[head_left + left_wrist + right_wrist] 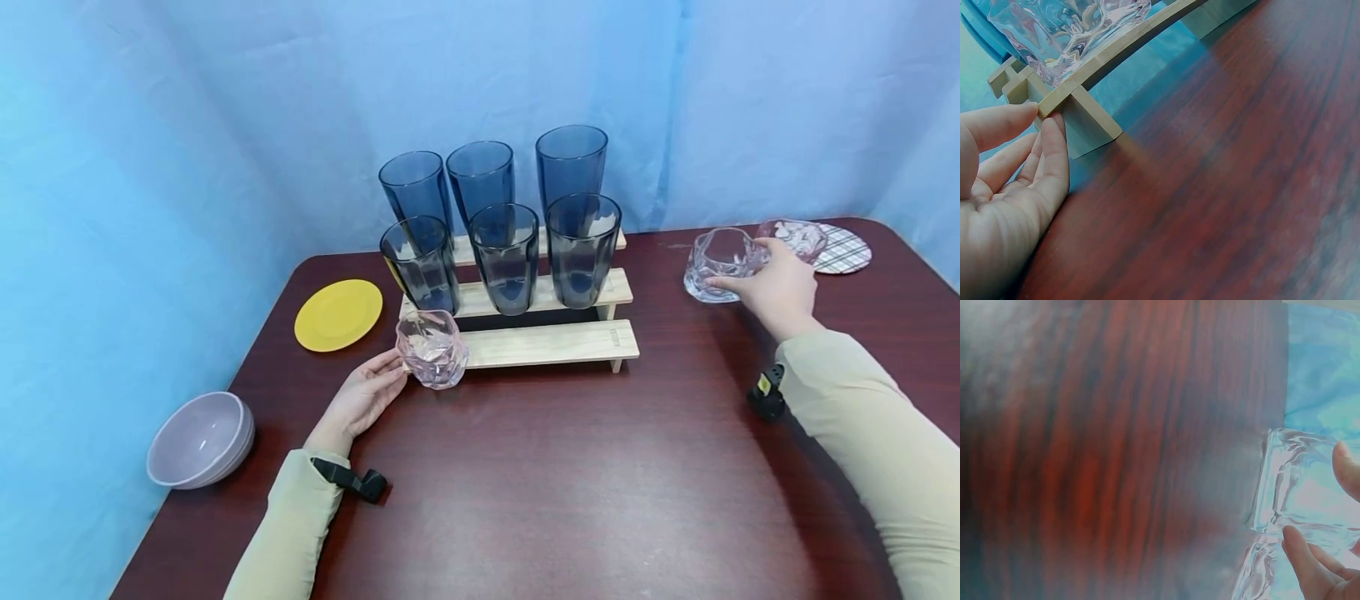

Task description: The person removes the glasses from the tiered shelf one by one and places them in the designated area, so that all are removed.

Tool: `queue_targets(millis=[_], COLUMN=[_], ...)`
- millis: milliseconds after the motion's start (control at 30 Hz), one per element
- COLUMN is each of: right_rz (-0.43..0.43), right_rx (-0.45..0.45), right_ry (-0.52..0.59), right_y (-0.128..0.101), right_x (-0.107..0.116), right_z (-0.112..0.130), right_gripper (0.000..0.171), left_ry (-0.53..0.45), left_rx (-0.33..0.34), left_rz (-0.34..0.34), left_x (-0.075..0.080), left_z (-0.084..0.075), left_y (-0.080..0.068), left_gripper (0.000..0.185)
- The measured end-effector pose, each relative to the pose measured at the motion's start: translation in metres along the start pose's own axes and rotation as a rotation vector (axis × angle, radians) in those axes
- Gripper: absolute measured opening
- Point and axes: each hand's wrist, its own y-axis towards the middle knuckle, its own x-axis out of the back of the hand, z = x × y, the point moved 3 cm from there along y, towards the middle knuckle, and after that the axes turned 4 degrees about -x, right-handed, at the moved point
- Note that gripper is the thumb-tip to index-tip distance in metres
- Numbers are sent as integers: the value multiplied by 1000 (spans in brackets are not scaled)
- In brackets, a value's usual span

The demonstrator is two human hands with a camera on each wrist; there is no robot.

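My left hand [365,394] pinches the left end of the front step of a three-step wooden rack [551,343] between thumb and fingers, plain in the left wrist view. A wavy pink-tinted glass [433,354] stands on that end of the step, just above the fingertips [1052,122]. Over at the back right, my right hand [780,287] holds a clear wavy glass [720,267] by its sides, thumb on one side and fingers on the other. A second wavy glass [798,237] is right beside it, partly hidden by the hand.
Several tall blue glasses [504,267] fill the rack's middle and back steps. A yellow plate [339,315] and a lilac bowl [201,442] are at the left. A checked round coaster [846,250] lies at the back right. Blue curtain [300,125] hangs behind the table [570,483].
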Motion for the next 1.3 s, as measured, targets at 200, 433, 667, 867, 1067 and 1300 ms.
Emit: queue_targets(millis=[200,433,667,867,1067,1300], right_rz=[-15,-9,19,48,60,65], right_rx=[-3,-21,-52,-103,-102,-93], right_ry=[-1,-5,-18,-42,-43,-14], right_y=[2,2,4,4,2,0], right_x=[-3,0,1,0,-1,2], right_z=[0,-1,1,-4,-4,-5], right_gripper=[92,92,94,98,98,98], left_ry=[1,-20,-15,6,-21,-10], left_rx=[-5,-2,3,-5,-1,-3], left_rz=[13,7,-7,-4,-14,-7], left_x=[2,0,2,1,2,2], left_z=[0,1,0,1,3,0], left_y=[-2,-1,1,2,2,2], left_gripper=[59,58,57,56,56,57])
